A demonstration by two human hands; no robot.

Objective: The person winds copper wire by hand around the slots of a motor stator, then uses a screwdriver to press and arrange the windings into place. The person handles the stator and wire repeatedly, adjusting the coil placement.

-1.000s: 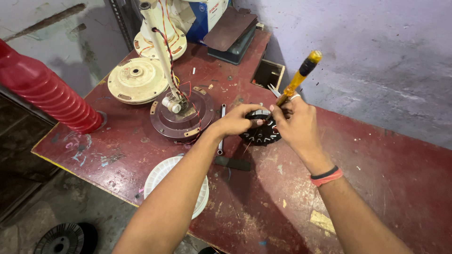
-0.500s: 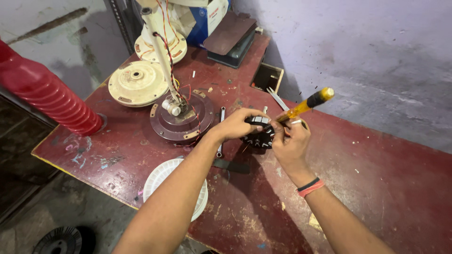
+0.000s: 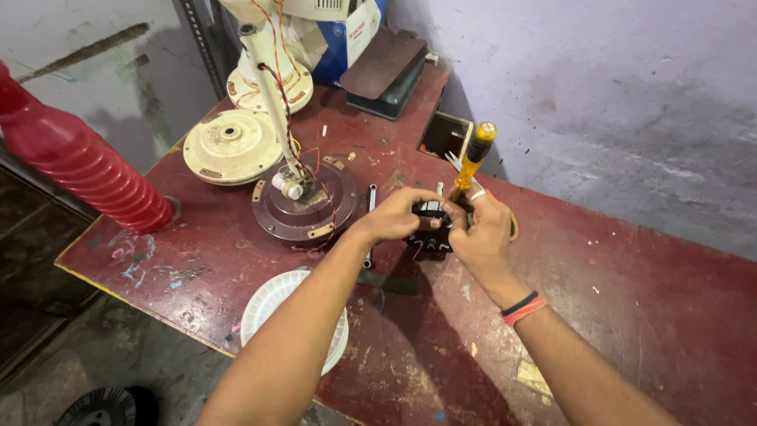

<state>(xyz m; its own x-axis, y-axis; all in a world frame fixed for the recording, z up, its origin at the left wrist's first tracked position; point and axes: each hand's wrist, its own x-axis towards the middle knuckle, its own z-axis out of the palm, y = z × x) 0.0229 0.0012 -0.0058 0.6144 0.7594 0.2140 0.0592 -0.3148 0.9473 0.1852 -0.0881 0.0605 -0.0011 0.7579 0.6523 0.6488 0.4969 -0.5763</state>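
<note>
Gripped between both hands over the red table point(image 3: 631, 300), the black part point(image 3: 430, 229) is pinched by the left hand point(image 3: 394, 219) while the right hand point(image 3: 482, 237) clasps an upright screwdriver point(image 3: 471, 162), whose tip could slip off and jab the left fingers.

Scuffed, matt maroon-painted tabletop point(image 3: 631, 315); glossy yellow plastic screwdriver handle point(image 3: 475, 158); ribbed shiny red plastic canister point(image 3: 79, 162).

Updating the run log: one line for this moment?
left hand: steadies black motor part | right hand: holds yellow screwdriver, upright | red bench
</note>
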